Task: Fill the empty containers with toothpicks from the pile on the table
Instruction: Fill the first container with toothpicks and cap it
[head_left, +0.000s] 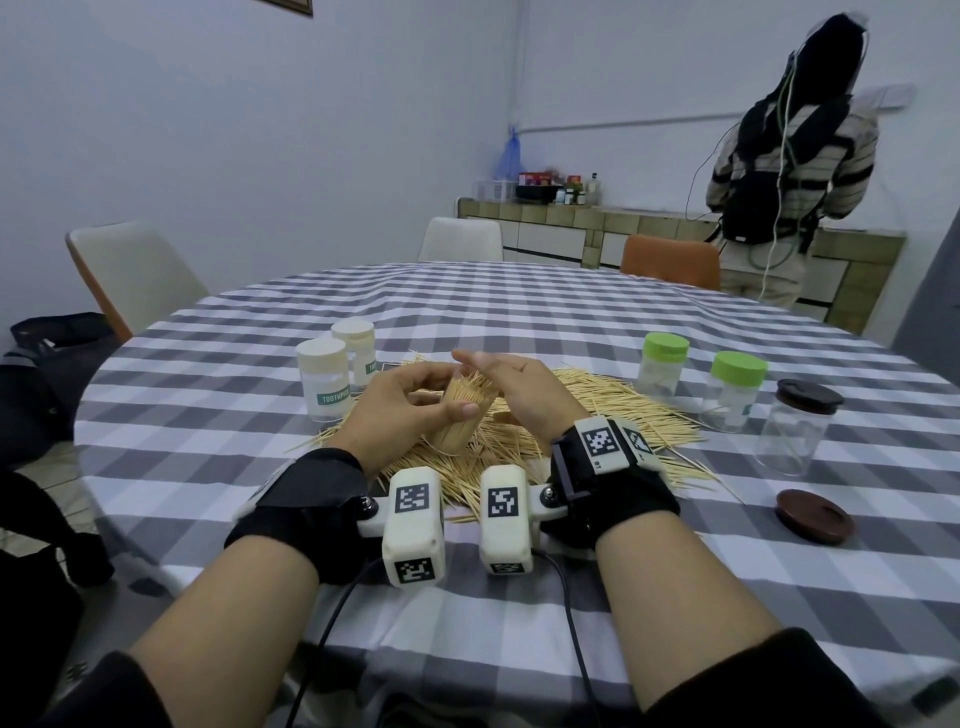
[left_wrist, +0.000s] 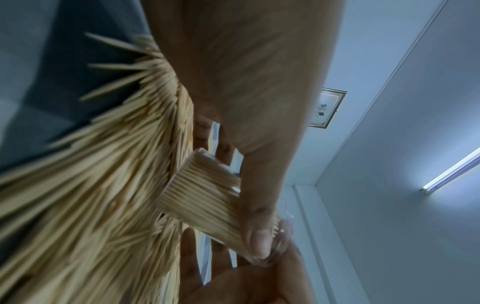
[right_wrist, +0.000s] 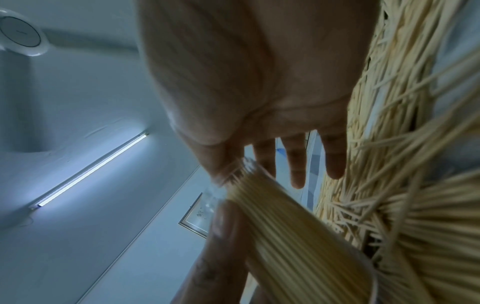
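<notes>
My left hand (head_left: 410, 410) grips a clear container (head_left: 460, 415) packed tight with toothpicks, tilted over the toothpick pile (head_left: 597, 410) on the checked table (head_left: 519, 312). The right hand (head_left: 514, 384) is at the container's mouth with its fingers straight, holding nothing. In the left wrist view my left thumb (left_wrist: 257, 226) lies across the packed container (left_wrist: 202, 201), with the pile (left_wrist: 91, 185) beside it. The right wrist view shows the right hand's straight fingers (right_wrist: 296, 160) beyond the container (right_wrist: 298, 236), whose clear rim touches the thumb.
Two white-lidded containers (head_left: 324, 379) stand left of the pile. Two green-lidded ones (head_left: 662, 366) and a clear jar with a dark lid (head_left: 795, 426) stand to the right. A loose brown lid (head_left: 814, 516) lies near the right edge. Chairs ring the table; a person (head_left: 779, 166) stands at the back counter.
</notes>
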